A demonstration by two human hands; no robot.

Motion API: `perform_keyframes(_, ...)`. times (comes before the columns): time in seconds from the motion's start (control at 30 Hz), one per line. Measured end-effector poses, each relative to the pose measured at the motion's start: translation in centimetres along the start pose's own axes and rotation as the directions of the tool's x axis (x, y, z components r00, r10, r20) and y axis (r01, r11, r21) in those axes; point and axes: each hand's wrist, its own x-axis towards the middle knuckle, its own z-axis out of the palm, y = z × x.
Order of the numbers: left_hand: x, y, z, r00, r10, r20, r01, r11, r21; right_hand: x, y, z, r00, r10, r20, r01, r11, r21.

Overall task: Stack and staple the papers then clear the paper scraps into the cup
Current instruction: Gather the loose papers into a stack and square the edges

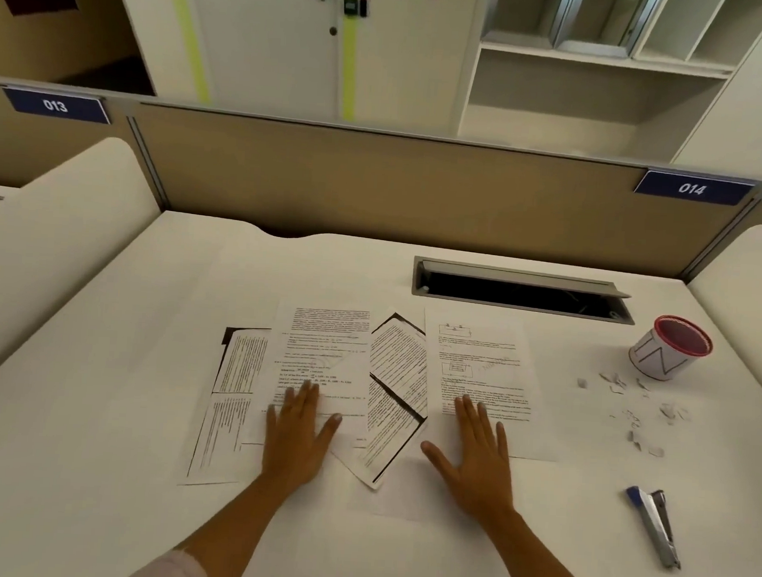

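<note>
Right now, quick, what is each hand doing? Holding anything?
Left hand: open, flat on the middle white printed paper sheet.
Right hand: open, fingers on the rightmost white printed paper sheet.

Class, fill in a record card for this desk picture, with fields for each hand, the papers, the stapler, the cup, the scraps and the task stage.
left hand: flat, fingers straight, resting on the middle sheet
right hand: flat, fingertips on the right sheet
papers: spread out, partly overlapping
stapler: lying at right, untouched
cup: red-rimmed, far right
paper scraps: scattered between cup and stapler
stage: nothing stacked yet
</note>
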Motion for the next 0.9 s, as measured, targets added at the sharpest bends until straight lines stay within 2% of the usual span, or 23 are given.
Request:
perform_keyframes(0.1, 1.2, -2.0, -1.5, 0.989, -0.149, -0.006, 0.148, 0.988, -0.052, 0.5, 0.7, -0.5, 0.997, 0.052, 0.049, -0.051, 0.998, -0.023)
perform_keyframes(0.27, 2.3, -3.7, -2.7, 0.974, -0.227, -0.018, 0.227, 0.974, -0.021, 0.2, 0.9, 0.2, 0.984, 0.051, 0.169, -0.047, 0.998, -0.030)
perform_keyframes(0.57, 4.6, -3.1, -4.7, 0.877, -0.479, 0.031, 0.478, 0.878, 0.032, -0.7, -0.5, 1.8, 0.998, 0.061, 0.029, -0.064, 0.985, 0.162)
perform_keyframes(0.73, 4.5, -2.9, -5.6, 0.866, -0.493, 0.083, 0.497, 0.829, -0.256, -1.1, -1.1, 1.6, 0.996, 0.075, -0.058, -0.061, 0.975, 0.213)
perform_keyframes(0.83, 4.2, -2.9, -5.6, 0.887, -0.458, 0.066, 0.440, 0.791, -0.426, -1.2, -1.5, 1.4, 0.989, 0.098, -0.111, -0.061, 0.954, 0.295)
perform_keyframes(0.9, 3.7, -2.6, -5.5, 0.898, -0.438, 0.050, 0.407, 0.781, -0.474, -1.3, -1.6, 0.9, 0.987, 0.133, -0.092, -0.091, 0.926, 0.365)
